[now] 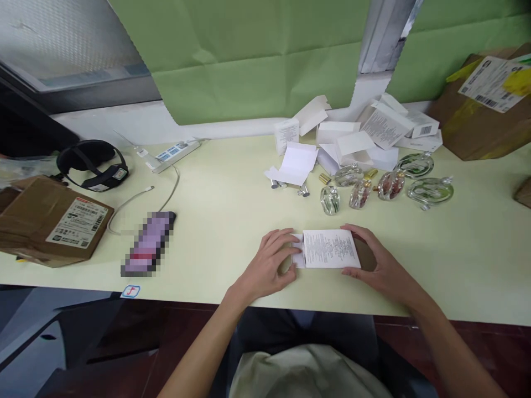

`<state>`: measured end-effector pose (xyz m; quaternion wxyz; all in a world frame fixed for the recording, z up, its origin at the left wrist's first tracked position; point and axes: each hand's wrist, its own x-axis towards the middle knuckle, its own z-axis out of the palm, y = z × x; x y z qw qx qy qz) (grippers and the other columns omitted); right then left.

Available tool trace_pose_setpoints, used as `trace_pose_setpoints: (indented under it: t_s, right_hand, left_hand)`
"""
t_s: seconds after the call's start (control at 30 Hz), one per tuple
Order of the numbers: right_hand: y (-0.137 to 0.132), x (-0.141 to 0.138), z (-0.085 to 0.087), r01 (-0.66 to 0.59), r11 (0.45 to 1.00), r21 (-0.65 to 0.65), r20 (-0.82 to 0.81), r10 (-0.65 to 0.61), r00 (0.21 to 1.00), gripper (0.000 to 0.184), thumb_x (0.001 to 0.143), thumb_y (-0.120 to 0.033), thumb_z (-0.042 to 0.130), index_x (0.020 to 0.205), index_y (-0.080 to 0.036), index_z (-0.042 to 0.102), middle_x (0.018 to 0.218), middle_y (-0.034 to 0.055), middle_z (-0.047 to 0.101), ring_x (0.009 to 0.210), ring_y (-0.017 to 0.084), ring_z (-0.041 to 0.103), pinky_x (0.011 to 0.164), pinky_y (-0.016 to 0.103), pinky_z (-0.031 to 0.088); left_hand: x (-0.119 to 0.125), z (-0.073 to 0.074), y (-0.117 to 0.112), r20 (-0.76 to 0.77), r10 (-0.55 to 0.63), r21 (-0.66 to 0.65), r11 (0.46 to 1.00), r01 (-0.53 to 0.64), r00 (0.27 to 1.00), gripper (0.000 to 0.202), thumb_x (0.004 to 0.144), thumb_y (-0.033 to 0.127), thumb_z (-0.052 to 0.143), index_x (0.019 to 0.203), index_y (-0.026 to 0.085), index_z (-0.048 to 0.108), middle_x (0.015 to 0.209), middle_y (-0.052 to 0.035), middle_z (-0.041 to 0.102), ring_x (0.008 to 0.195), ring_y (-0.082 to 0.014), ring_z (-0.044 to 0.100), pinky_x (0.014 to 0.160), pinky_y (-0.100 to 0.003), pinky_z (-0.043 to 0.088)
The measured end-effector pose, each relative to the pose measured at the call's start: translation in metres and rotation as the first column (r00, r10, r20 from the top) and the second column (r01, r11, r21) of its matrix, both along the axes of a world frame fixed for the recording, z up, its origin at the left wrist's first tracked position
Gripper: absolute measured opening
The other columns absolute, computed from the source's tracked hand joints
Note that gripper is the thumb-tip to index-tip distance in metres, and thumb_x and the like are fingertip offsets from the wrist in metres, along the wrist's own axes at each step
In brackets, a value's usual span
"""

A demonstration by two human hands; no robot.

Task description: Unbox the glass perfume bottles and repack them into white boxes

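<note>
A small white carton (332,249) printed with dark text lies on the table in front of me. At its left end a white flap (297,251) sticks out. My left hand (271,262) has its fingers curved around that flap, the thumb at the lower edge. The right end of the carton is gripped by my right hand (369,254), thumb on the near edge and fingers on the far edge. Whatever is inside the carton is hidden. Beyond it stand several glass bottles, among them a green-tinted one (330,200) and two reddish ones (360,193).
Opened white cartons (385,124) are heaped by the wall, with gold caps (324,178) and silver caps (304,190) nearby. A cardboard box (477,121) stands right. Leftward are another cardboard box (53,221), a black headset (93,166), a power strip (176,155) and a phone (149,243).
</note>
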<state>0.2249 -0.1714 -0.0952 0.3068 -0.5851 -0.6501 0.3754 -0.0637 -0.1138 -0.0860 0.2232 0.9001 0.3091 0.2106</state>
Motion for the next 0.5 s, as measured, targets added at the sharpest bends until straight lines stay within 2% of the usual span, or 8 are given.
trace_pose_setpoints:
  t_s: [0.17,0.4,0.5]
  right_hand:
    - [0.0002,-0.0001,0.0025,-0.007,1.0,0.021,0.017,0.006,1.0,0.079,0.079,-0.048,0.074,0.146,-0.043,0.032,0.153,-0.0008,0.037,0.143,0.026,0.035,0.12,0.046,0.03]
    - [0.0036,0.0029,0.0056,-0.091,0.996,0.016,0.088,0.089,0.992,0.084,0.079,-0.047,0.074,0.149,-0.042,0.027,0.156,0.0004,0.034,0.145,0.026,0.031,0.121,0.046,0.029]
    - [0.0035,0.0019,0.0026,-0.057,0.998,0.031,0.084,0.055,0.995,0.08,0.08,-0.045,0.073,0.148,-0.042,0.03,0.154,0.0005,0.037,0.144,0.026,0.033,0.12,0.046,0.03]
  left_hand:
    - [0.0032,-0.0002,0.0052,-0.034,0.06,-0.052,0.997,-0.061,0.998,0.027,0.09,0.027,0.063,0.116,0.022,0.059,0.124,-0.0085,0.057,0.127,-0.0242,0.047,0.108,-0.044,0.037]
    - [0.0026,-0.0032,0.0089,0.041,0.017,-0.073,0.997,-0.014,0.999,0.018,0.095,0.017,0.054,0.106,0.027,0.065,0.119,-0.0046,0.059,0.126,-0.0208,0.048,0.108,-0.042,0.034]
    - [0.0038,-0.0041,0.0081,0.057,0.052,-0.1,0.994,-0.046,0.997,0.022,0.094,0.018,0.055,0.114,0.027,0.061,0.12,-0.0045,0.061,0.125,-0.0212,0.048,0.108,-0.043,0.034]
